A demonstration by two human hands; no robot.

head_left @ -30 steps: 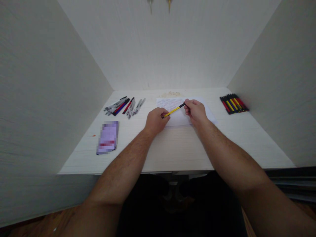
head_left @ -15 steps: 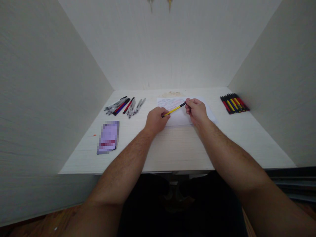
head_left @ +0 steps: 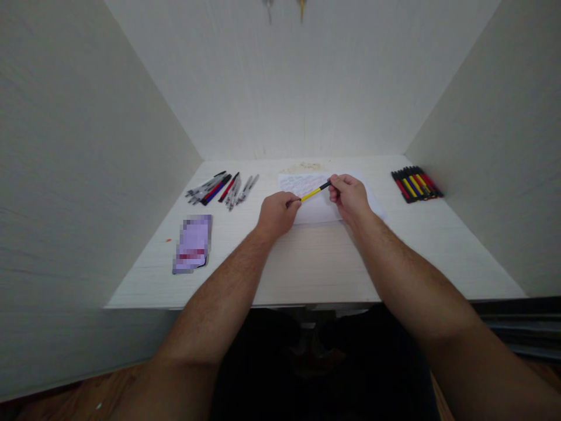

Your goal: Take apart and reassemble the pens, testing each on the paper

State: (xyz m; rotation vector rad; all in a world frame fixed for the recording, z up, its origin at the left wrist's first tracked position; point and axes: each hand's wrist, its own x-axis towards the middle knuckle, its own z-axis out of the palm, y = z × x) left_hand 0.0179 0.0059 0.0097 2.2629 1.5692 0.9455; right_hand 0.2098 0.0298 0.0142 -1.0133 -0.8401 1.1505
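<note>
A yellow pen with a black end is held slantwise between my two hands, above the sheet of paper. My left hand pinches its lower left end, which the thumb and fingers partly cover. The fingertips of my right hand grip the black upper right end. Below them the white paper lies on the desk, with lines of handwriting or scribbles across its upper part.
Several yellow, red and blue pens with black ends lie in a row at the right wall. At the left are clear and coloured pen pieces and more clear pieces. A blurred-out phone lies nearer the desk's front left.
My left thumb and fingers now cover the pen's lower end, which showed across them before. My right hand stays at the black end, almost unmoved.
</note>
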